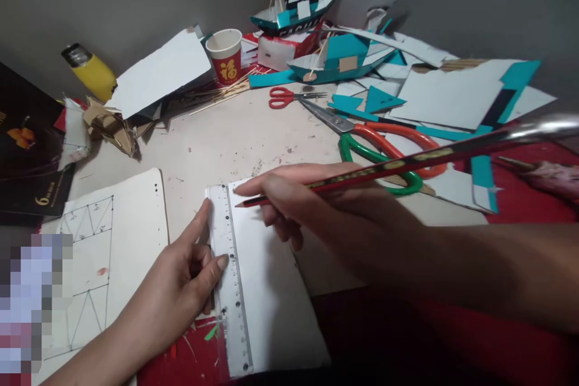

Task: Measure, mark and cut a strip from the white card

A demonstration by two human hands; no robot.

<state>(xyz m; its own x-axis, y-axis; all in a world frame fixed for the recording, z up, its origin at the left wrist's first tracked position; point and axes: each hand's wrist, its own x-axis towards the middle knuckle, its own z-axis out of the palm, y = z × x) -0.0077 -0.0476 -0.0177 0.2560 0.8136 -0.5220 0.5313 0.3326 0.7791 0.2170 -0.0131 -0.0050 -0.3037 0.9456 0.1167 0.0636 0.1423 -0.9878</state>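
My left hand (192, 271) presses on the left edge of a clear ruler (236, 295), its thumb on the ruler and its index finger stretched along the side. Under the ruler lies a white sheet (275, 313). My right hand (312, 205) holds a long red and black pencil (362, 176), its tip on or just above the sheet beside the ruler's upper part. To the left, a page (136, 253) shows drawn lines and triangles.
Red-handled small scissors (281, 98) and large scissors (384, 139) lie beyond my right hand. Farther back stand a paper cup (225, 57), cardboard boats (344, 63) and card scraps (447, 96). A yellow bottle (93, 72) is at the back left, a dark box (29, 145) below it.
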